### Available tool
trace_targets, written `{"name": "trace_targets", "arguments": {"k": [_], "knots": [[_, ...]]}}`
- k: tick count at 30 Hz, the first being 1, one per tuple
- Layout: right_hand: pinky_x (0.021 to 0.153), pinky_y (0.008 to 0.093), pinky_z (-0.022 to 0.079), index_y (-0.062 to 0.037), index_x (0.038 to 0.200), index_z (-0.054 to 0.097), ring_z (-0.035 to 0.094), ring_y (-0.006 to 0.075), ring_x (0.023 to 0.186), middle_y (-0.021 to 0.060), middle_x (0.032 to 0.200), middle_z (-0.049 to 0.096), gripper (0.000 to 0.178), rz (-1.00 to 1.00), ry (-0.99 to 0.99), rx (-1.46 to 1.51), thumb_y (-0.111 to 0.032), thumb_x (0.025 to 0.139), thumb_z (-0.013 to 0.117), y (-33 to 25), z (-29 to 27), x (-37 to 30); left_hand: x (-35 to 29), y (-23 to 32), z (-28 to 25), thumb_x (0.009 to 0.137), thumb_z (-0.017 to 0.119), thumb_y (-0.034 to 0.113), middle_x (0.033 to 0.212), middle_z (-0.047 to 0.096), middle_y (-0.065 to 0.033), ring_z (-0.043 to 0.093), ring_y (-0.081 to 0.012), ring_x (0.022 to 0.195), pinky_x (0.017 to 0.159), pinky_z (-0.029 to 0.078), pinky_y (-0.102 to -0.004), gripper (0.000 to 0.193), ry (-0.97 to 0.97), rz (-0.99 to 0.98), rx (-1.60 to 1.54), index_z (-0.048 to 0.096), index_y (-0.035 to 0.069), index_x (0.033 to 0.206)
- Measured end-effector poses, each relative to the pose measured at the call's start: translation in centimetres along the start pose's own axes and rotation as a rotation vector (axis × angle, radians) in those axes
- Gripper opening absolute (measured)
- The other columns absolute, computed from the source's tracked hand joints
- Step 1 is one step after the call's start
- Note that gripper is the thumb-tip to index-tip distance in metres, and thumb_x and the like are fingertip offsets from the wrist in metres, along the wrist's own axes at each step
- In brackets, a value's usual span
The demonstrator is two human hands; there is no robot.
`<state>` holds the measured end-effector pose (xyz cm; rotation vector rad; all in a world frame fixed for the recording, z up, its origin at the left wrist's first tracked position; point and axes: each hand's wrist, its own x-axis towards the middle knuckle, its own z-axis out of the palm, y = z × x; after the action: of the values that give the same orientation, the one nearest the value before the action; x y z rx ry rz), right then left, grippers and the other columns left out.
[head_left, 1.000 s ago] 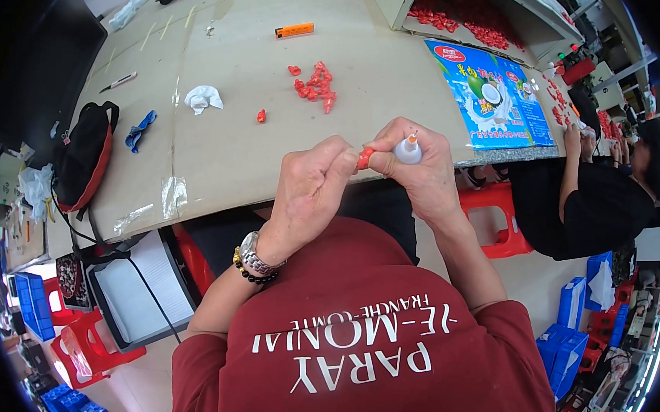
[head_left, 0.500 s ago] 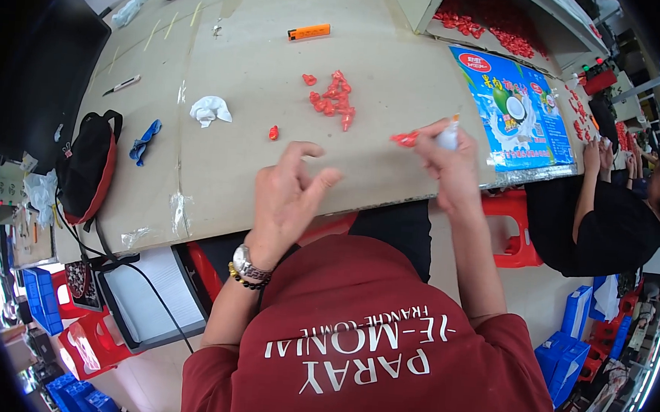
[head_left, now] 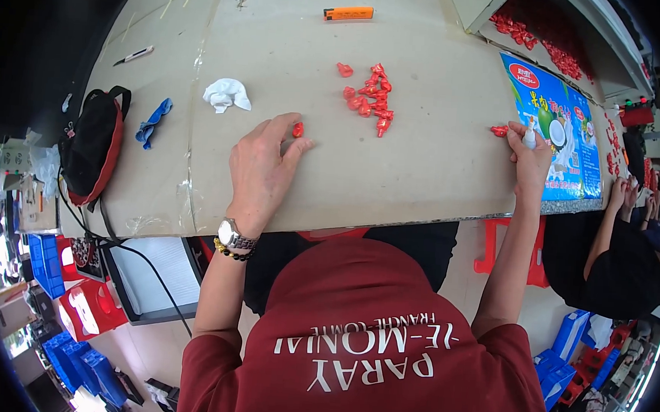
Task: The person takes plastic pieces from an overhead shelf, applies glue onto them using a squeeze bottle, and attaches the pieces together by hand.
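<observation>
On the beige tabletop (head_left: 392, 176), my left hand (head_left: 260, 168) has its thumb and forefinger apart on either side of a single small red piece (head_left: 297, 130). Whether they touch it I cannot tell. Farther right, my right hand (head_left: 531, 162) is closed around a small white bottle (head_left: 529, 135) with a narrow tip. A shiny red piece (head_left: 498, 131) sticks out at its fingertips. Several similar red pieces (head_left: 371, 95) lie loosely grouped between my hands, a little farther away.
A crumpled white tissue (head_left: 227, 94), blue cloth strip (head_left: 152, 123), pen (head_left: 135, 56) and black-and-red bag (head_left: 99, 146) lie leftward. An orange lighter-shaped object (head_left: 348, 14) lies far back. Right are a blue printed sheet (head_left: 554, 121), a bin of red pieces (head_left: 540, 45) and a seated person (head_left: 606, 261).
My left hand has come forward to the lone red piece. Still holding the bottle and a red piece, my right hand has moved rightward to the blue sheet. The view has shifted.
</observation>
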<state>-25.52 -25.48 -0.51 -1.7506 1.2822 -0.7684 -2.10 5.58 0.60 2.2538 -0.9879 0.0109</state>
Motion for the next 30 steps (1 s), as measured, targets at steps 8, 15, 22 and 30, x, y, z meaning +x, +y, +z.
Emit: {"name": "trace_targets", "arguments": {"k": [8, 15, 22, 30], "knots": [[0.055, 0.0176, 0.038, -0.0051, 0.102, 0.068, 0.048, 0.0018, 0.066, -0.0042, 0.080, 0.056, 0.023, -0.102, -0.092, 0.310, -0.003, 0.080, 0.066, -4.0, 2.5, -4.7, 0.4, 3.7, 3.0, 0.074, 0.076, 0.025, 0.072, 0.059, -0.0088, 0.061, -0.0276, 0.062, 0.055, 0.046, -0.0366, 0.032, 0.110, 0.342, 0.013, 0.059, 0.006, 0.093], [0.054, 0.0173, 0.037, -0.0064, 0.100, 0.064, 0.048, 0.0019, 0.069, -0.0031, 0.087, 0.056, 0.028, 0.049, -0.418, 0.473, 0.003, 0.075, 0.066, -5.3, 6.0, -8.1, 2.2, 6.9, 6.2, 0.075, 0.074, 0.023, 0.070, 0.058, -0.0108, 0.063, -0.0297, 0.063, 0.048, 0.047, -0.0395, 0.032, -0.147, 0.181, 0.072, 0.049, 0.004, 0.081], [0.057, 0.0210, 0.040, -0.0056, 0.117, 0.046, 0.051, 0.0077, 0.071, 0.0046, 0.103, 0.054, 0.042, 0.021, -0.542, 0.590, 0.002, 0.078, 0.060, -5.5, 5.8, -8.4, 2.0, 6.3, 7.0, 0.081, 0.069, 0.017, 0.067, 0.056, -0.0120, 0.057, -0.0304, 0.057, 0.049, 0.042, -0.0399, 0.025, -0.069, 0.260, 0.032, 0.049, 0.002, 0.083], [0.065, 0.0244, 0.050, -0.0003, 0.114, 0.050, 0.063, 0.0174, 0.089, 0.0107, 0.112, 0.051, 0.031, -0.386, -0.561, 0.298, -0.004, 0.085, 0.061, -7.2, 5.6, -10.6, -2.0, 4.0, 3.6, 0.088, 0.061, 0.002, 0.087, 0.063, -0.0072, 0.051, -0.0070, 0.051, 0.039, 0.039, -0.0235, 0.014, -0.417, -0.428, -1.470, 0.049, 0.005, 0.096]]}}
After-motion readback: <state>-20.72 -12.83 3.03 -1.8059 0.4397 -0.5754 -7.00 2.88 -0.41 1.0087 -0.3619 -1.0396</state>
